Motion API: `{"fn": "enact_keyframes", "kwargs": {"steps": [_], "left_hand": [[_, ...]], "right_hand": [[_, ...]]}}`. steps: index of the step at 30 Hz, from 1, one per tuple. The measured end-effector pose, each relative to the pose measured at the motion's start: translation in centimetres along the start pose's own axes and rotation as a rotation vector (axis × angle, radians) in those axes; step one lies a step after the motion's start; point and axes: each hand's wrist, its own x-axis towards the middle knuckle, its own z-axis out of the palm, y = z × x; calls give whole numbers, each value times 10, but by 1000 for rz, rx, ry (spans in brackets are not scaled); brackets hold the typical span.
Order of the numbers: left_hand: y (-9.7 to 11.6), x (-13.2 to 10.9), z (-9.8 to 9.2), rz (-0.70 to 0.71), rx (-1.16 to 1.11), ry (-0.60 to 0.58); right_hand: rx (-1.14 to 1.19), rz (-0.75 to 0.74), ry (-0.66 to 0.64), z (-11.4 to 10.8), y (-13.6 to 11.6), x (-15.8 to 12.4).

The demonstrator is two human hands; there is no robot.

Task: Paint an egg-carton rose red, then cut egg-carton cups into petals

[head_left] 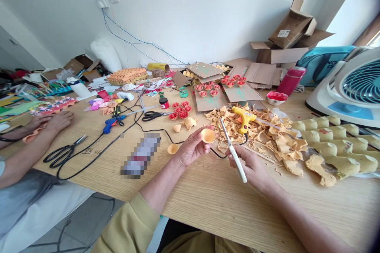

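Note:
My left hand (192, 148) holds a small pale-orange cup (208, 136) between thumb and fingers, its opening facing me. In my right hand (247, 164) is a pair of white-handled scissors (234, 154), blades pointing up and away, close to the right of the cup. Whether the blades are fully closed is hard to tell. A similar cup (173, 149) lies on the table left of my left hand. Two more cut pieces (189, 123) rest behind it. Beyond the scissors, a yellow glue gun (244, 118) lies on a heap of orange scraps (285, 142).
Red paper flowers (180, 110) stand on the table and on cardboard (209, 101). Green-yellow egg trays (338, 142) and a fan (353, 87) are at right. At left are black scissors (63, 152), a blue glue gun (111, 123), cables and another person's hands (59, 120).

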Motion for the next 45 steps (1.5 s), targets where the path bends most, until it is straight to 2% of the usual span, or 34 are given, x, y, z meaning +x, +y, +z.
{"fn": "enact_keyframes", "kwargs": {"steps": [16,23,31,38,45], "left_hand": [[4,-1,2,46,-20,4],[5,0,2,82,-7,28],[7,0,7,214,222,98],[0,3,1,330,465,98],[-3,5,-2,422,643,156]], "right_hand": [[41,20,-1,-1,-2,1],[-19,9,4,-1,0,0],[-69,-10,7,1,5,0],[-61,-20,17,0,4,1],[-52,-9,25,-1,-1,0]]}}
